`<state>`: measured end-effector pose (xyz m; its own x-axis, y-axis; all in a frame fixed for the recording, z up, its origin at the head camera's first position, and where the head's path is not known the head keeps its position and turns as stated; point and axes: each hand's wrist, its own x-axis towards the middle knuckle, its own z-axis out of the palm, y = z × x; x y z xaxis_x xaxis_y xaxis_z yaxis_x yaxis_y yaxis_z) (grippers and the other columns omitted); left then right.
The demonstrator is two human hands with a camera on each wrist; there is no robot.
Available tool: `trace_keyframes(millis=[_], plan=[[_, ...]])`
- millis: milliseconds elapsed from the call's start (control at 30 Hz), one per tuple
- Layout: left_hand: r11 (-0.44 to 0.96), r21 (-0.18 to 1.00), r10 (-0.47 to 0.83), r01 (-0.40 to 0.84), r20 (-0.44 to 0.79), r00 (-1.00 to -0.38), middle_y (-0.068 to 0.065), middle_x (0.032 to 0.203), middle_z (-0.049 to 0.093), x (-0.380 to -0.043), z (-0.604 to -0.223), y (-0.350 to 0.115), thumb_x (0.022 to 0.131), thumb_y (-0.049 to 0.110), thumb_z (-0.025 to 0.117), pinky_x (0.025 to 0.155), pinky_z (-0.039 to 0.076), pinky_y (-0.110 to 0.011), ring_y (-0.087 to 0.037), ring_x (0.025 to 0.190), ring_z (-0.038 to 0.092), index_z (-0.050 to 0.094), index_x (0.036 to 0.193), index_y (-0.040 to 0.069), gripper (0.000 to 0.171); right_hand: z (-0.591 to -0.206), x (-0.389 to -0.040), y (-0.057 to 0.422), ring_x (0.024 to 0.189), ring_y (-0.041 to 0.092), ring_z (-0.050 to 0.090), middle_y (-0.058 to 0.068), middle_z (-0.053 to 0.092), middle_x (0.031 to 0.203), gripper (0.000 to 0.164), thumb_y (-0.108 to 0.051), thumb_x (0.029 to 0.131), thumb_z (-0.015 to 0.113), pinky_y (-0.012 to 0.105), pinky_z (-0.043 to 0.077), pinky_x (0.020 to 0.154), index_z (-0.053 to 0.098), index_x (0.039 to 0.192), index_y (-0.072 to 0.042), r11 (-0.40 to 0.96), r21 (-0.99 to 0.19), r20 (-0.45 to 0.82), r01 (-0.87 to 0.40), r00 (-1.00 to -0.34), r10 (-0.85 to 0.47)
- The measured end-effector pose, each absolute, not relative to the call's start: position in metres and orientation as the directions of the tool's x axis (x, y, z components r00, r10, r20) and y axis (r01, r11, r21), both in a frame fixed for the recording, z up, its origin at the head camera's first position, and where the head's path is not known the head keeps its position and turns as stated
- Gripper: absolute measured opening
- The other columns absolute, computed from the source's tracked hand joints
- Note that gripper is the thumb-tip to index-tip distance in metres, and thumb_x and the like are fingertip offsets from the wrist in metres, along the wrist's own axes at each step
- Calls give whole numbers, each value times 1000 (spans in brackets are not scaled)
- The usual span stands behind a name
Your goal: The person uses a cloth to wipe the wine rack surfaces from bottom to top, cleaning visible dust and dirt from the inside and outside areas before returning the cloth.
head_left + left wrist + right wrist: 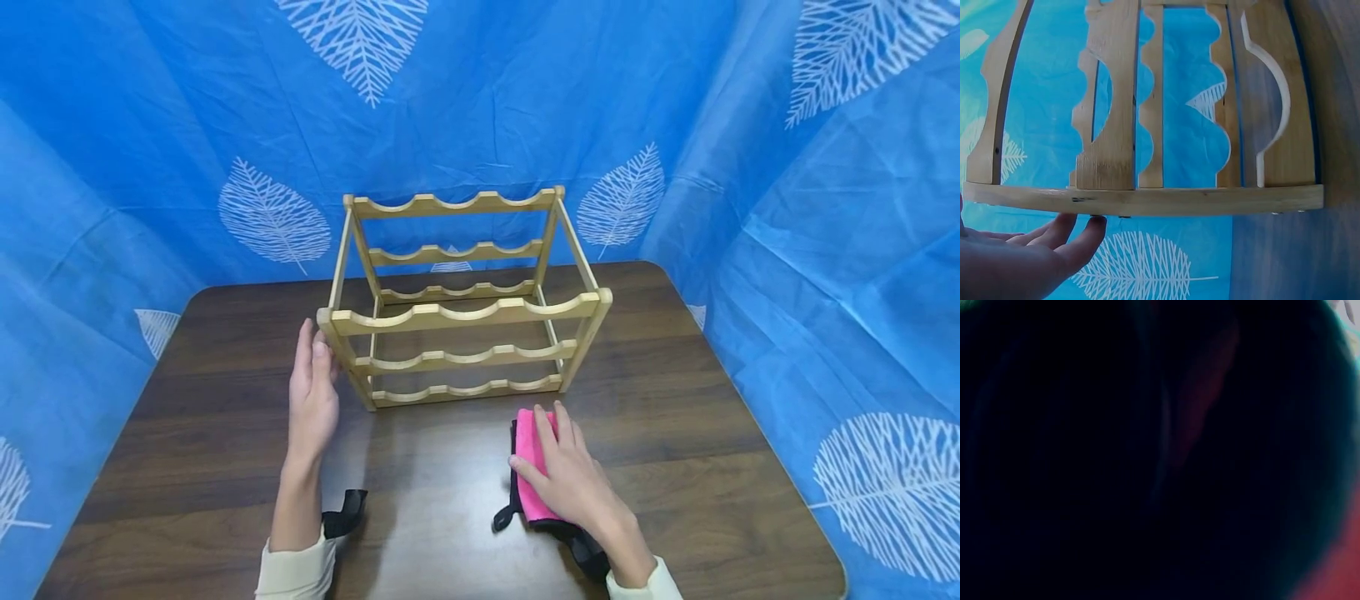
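Note:
A light wooden wine rack (465,313) with scalloped rails stands upright on the table. My left hand (313,408) is at its left front post, fingers extended; in the left wrist view the fingertips (1094,228) meet the outer face of a post (1147,201). Right of centre, in front of the rack, lies a folded pink cloth (527,446) with black edging and a small black loop. My right hand (573,479) rests on top of it with fingers spread fairly straight. The right wrist view is nearly black, with dim reddish patches.
The dark wood-grain table (712,467) has rounded corners. Blue curtains (480,125) with white leaf prints hang behind it and along both sides. A black strap (347,512) hangs by the left wrist, another (588,554) by the right.

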<state>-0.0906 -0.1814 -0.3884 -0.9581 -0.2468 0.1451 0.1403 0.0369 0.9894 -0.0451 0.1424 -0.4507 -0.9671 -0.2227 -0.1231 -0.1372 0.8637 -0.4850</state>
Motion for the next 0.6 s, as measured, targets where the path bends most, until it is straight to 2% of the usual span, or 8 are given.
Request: trace_keyframes(millis=[133,300,400,500,600], plan=[[41,987,-250,156,161,-955,-14,159,26,-95,-386,-180,108,36,29,114,27,-47,-26,144,30,12,159,10,59,-453,-44,139,144,45,16,26,13,160,90,-51,91,66,69,41,93,25,156,-6,868,-472,-172,-156,-949,-264],[46,983,-237,177,183,-954,-14,156,34,-96,-387,-180,109,35,29,113,28,-48,-28,140,36,17,158,11,56,-451,-41,141,145,47,10,28,8,160,95,-42,88,74,64,31,106,22,155,1,837,-512,-173,-194,-931,-322],[57,982,-229,180,189,-955,-15,153,37,-96,-388,-180,109,33,29,113,28,-48,-29,139,38,18,158,12,55,-446,-36,144,140,51,21,31,13,158,92,-39,86,77,65,36,102,29,153,2,851,-484,-166,-205,-933,-319],[75,982,-221,176,188,-957,-12,155,36,-96,-389,-179,109,33,29,114,28,-47,-28,138,40,18,158,15,54,-441,-28,148,126,51,41,32,25,153,88,-41,83,79,65,46,88,37,151,-3,887,-413,-195,-209,-930,-310],[116,979,-206,168,189,-960,-6,158,30,-95,-390,-178,109,33,28,116,25,-42,-26,139,38,17,158,16,53,-440,-22,147,115,52,49,31,28,151,88,-44,82,79,64,49,79,38,152,-10,898,-386,-254,-213,-911,-325]])
